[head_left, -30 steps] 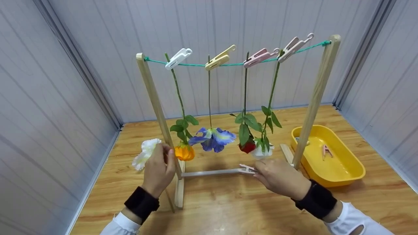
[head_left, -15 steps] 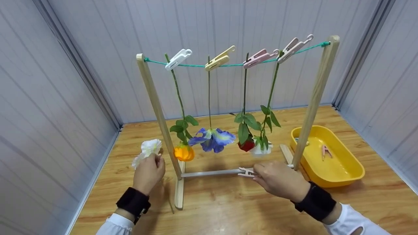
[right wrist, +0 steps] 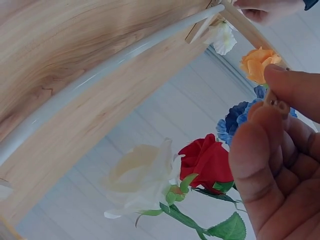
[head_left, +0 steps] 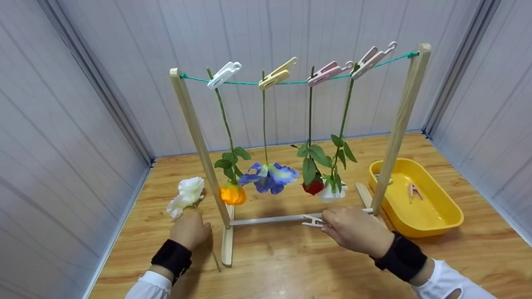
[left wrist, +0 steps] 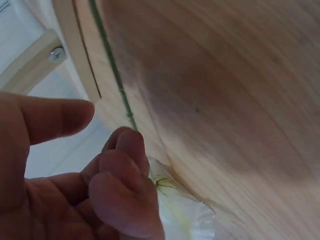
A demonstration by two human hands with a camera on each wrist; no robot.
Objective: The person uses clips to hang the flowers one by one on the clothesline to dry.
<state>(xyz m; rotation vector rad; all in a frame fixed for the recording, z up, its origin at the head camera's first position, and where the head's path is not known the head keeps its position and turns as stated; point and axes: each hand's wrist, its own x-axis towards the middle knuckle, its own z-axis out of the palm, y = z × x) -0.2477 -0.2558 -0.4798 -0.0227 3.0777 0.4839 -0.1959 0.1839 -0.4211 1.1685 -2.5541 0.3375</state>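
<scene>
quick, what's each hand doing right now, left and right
Left hand: fingers pinch the stem of the white flower, lying on the table.
Right hand: fingers pinch a clothespin, near the rack's bottom bar.

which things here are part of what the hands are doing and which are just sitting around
In use:
- left hand holding the white flower by its stem
- right hand pinching a peg
- drying rack with its green line

Lying about:
- four hung flowers, each pegged to the line
- yellow tub with spare pegs
</scene>
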